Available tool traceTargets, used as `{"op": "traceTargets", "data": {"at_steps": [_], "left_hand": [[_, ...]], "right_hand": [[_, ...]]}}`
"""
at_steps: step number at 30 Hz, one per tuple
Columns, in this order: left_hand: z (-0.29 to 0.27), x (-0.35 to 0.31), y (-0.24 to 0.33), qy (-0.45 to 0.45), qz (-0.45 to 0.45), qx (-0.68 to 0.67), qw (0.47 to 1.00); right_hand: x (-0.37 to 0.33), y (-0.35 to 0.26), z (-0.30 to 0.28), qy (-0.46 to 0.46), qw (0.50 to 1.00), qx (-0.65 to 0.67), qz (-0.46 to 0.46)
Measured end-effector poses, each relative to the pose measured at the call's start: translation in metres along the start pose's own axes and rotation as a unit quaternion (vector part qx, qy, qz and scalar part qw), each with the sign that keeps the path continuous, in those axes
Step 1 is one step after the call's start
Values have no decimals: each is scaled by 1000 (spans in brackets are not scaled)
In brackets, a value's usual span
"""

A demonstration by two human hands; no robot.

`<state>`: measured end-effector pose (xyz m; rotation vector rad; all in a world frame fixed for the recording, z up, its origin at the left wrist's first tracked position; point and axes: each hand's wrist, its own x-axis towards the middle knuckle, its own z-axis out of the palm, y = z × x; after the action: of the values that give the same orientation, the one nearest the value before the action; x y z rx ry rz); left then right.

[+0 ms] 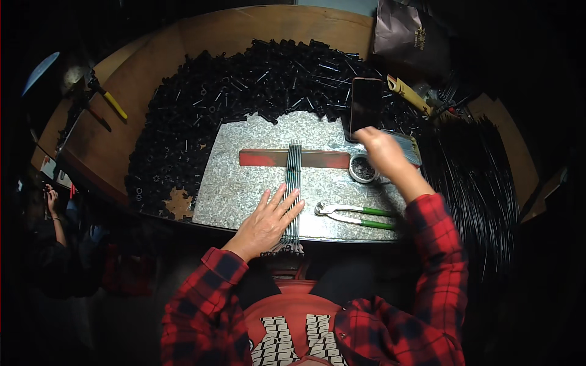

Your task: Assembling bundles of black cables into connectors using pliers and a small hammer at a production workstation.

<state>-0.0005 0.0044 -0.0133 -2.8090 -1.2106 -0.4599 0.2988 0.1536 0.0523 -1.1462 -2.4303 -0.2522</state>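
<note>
My left hand [268, 221] lies flat with spread fingers on a row of thin metal rods [293, 177]. The rods run toward me across a red-and-brown bar [262, 158] on a speckled stone slab [223, 189]. Dark ends of the rods stick out past the slab's near edge. My right hand [383, 152] is raised beside a small round cup [364, 168] of dark bits, near the lower end of a black phone [367, 100]. Its fingers are blurred, and whether they hold anything is unclear. Pincers with green handles [357, 216] lie at the slab's near right.
A large heap of small black parts [256, 79] surrounds the slab's back and left, inside a curved wooden rim [232, 27]. Long black rods [470, 177] are piled at right. A dark bag [406, 36] stands behind; a yellow-handled tool [116, 106] is at left. Another person's hand [52, 200] shows far left.
</note>
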Motion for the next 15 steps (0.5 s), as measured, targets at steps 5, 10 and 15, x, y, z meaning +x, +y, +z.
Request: {"op": "traceTargets", "data": {"at_steps": [5, 10, 15], "left_hand": [[-2, 0, 1, 8, -8, -4, 1000], [-7, 3, 3, -6, -3, -15, 1000], [-9, 3, 1, -17, -9, -23, 1000]], "right_hand": [[29, -45, 39, -77, 997, 4, -22], [35, -47, 56, -77, 997, -4, -29], [33, -46, 59, -49, 998, -15, -27]]}}
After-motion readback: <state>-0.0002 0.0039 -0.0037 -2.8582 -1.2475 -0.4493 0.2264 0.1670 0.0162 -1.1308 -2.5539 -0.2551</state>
